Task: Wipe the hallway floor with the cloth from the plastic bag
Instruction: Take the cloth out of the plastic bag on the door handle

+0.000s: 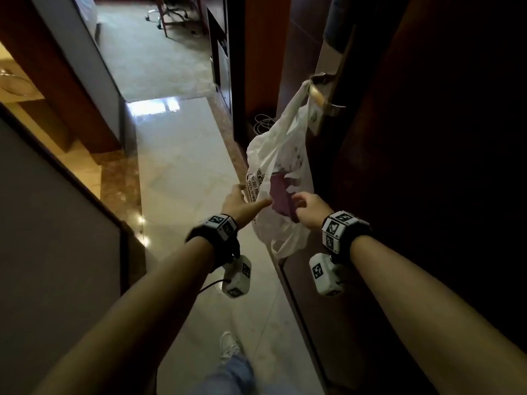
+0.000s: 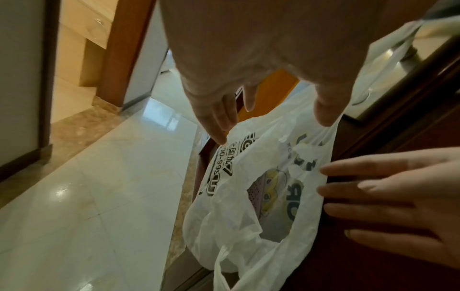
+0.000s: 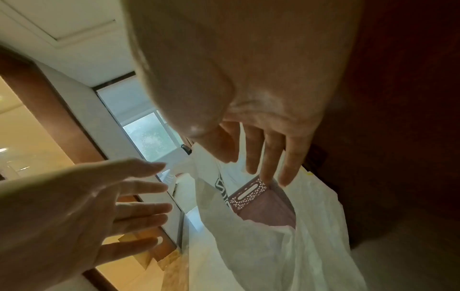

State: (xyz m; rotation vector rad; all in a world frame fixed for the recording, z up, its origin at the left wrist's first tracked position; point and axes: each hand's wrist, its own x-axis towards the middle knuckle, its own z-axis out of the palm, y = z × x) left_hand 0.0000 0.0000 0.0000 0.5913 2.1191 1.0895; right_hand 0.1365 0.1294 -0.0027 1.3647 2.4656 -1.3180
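Observation:
A white printed plastic bag [image 1: 273, 149] hangs by its loops from a brass door handle [image 1: 322, 95] on the dark door at the right. A mauve folded cloth [image 1: 281, 195] with a patterned edge stands in its mouth. My left hand [image 1: 251, 201] reaches to the bag's left rim with straight fingers; in the left wrist view the left hand [image 2: 273, 126] touches the bag [image 2: 248, 226] at two edges of its mouth. My right hand [image 3: 254, 167] has straight fingers whose tips touch the top of the cloth [image 3: 263, 208].
Glossy pale floor tiles [image 1: 182, 166] run ahead down the narrow hallway into a carpeted room with a chair [image 1: 168, 12]. A wall and a doorway stand at the left. Loose white wires [image 1: 263, 124] lie by the door's foot. My shoe [image 1: 229, 344] is below.

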